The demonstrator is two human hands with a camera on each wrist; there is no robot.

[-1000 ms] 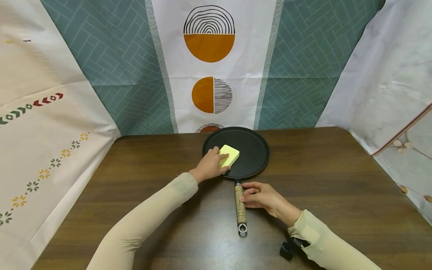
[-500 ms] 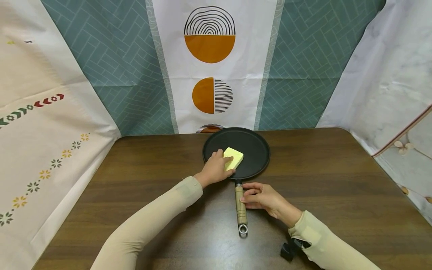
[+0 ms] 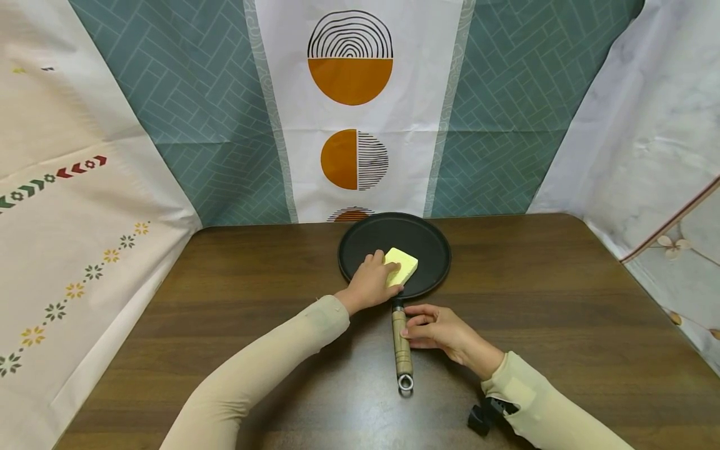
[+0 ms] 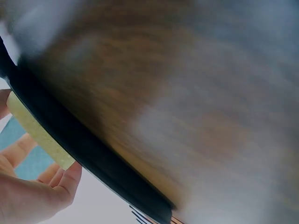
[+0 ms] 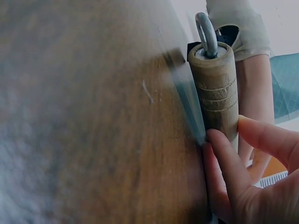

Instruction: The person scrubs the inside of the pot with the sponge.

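Observation:
A round black flat pan [image 3: 360, 240] lies near the table's back edge, its wooden handle [image 3: 402, 353] pointing toward me. My left hand [image 3: 371, 281] grips a pale yellow sponge [image 3: 407, 265] on the pan's surface, near the middle front. In the left wrist view, the thumb and fingers span the sponge [image 4: 39, 133], which lies flat against the pan. My right hand [image 3: 447, 336] pinches the handle from its right side. The right wrist view shows thumb and fingertips on the handle [image 5: 215, 88], below its metal ring [image 5: 205, 35].
The brown wooden table [image 3: 253, 262] extends on both sides of the pan. Patterned cloth [image 3: 225, 156] hangs just behind the back edge, with more cloth at left and right. A black device [image 3: 488, 415] is strapped at my right wrist.
My left hand has slid the sponge rightward across the pan, from its left part toward the middle. The right hand and the pan stay in place.

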